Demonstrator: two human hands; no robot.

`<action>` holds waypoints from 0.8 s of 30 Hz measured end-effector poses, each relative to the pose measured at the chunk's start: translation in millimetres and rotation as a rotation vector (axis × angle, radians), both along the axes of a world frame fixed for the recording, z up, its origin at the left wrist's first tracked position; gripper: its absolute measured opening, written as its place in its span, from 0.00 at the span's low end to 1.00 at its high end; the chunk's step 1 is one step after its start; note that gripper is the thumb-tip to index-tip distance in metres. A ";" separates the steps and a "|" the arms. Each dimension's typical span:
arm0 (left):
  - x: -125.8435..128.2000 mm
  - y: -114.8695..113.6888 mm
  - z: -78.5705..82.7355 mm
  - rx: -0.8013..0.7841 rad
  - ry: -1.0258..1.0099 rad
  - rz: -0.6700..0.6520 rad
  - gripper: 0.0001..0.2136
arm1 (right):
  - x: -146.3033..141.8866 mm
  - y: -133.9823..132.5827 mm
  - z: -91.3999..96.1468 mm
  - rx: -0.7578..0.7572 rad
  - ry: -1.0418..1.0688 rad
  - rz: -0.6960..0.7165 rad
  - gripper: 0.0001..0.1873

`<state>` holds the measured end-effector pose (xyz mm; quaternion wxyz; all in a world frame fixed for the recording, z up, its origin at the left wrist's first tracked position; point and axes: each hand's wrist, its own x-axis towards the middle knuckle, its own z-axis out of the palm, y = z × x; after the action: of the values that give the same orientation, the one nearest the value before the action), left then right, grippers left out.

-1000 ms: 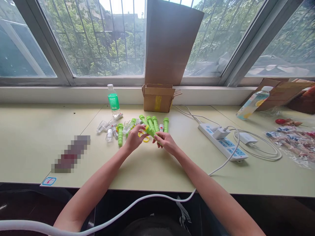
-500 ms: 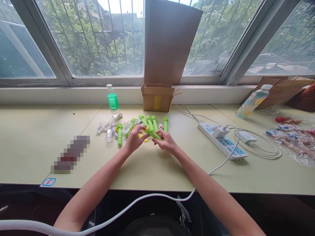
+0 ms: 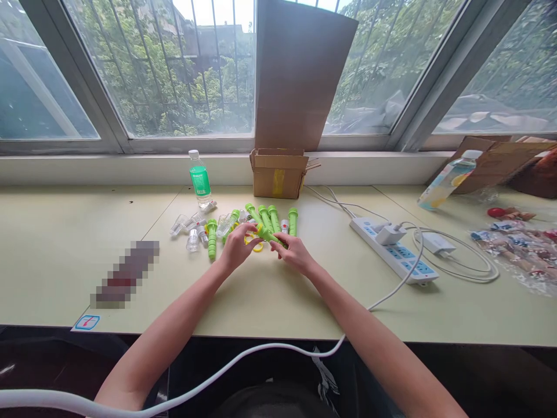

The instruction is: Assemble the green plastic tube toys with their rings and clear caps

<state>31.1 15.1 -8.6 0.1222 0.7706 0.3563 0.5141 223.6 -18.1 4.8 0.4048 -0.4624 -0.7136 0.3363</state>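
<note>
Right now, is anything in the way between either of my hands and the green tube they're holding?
Nothing visible: your left hand holds the green tube near its yellow end, and your right hand holds it farther along. Loose yellow rings show below the tube in the picture, but they separate neither hand from it.

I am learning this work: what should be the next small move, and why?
Perhaps gently twist the yellow end of the long green plastic tube with the left hand: it pinches that end, and the right hand holds the other.
</note>
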 end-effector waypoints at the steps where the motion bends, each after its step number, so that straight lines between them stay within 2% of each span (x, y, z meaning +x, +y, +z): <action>1: 0.2 0.2 -0.1 -0.002 0.003 0.004 0.11 | -0.2 -0.2 -0.3 0.020 -0.019 -0.013 0.16; 4: 0.5 -0.1 0.5 -0.007 0.017 0.009 0.10 | -0.4 -1.6 0.2 0.034 -0.036 -0.030 0.16; 9: 0.0 -3.3 3.6 -0.013 0.019 -0.014 0.10 | 2.9 -3.2 2.4 -0.032 0.027 -0.012 0.19; 16: -0.5 -5.3 7.7 -0.035 0.030 -0.073 0.15 | 3.5 -1.4 1.5 -0.129 0.124 0.001 0.22; 20: -0.6 -3.4 4.7 -0.001 0.035 -0.050 0.10 | 3.0 -0.2 0.8 -0.105 0.136 0.033 0.22; 24: -1.3 -2.2 1.8 0.013 0.049 -0.031 0.08 | 4.6 0.2 0.2 -0.008 -0.002 0.022 0.17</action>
<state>29.8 13.0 -6.9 0.1165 0.7891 0.3438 0.4956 228.3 -17.9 5.0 0.3984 -0.4564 -0.7179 0.3429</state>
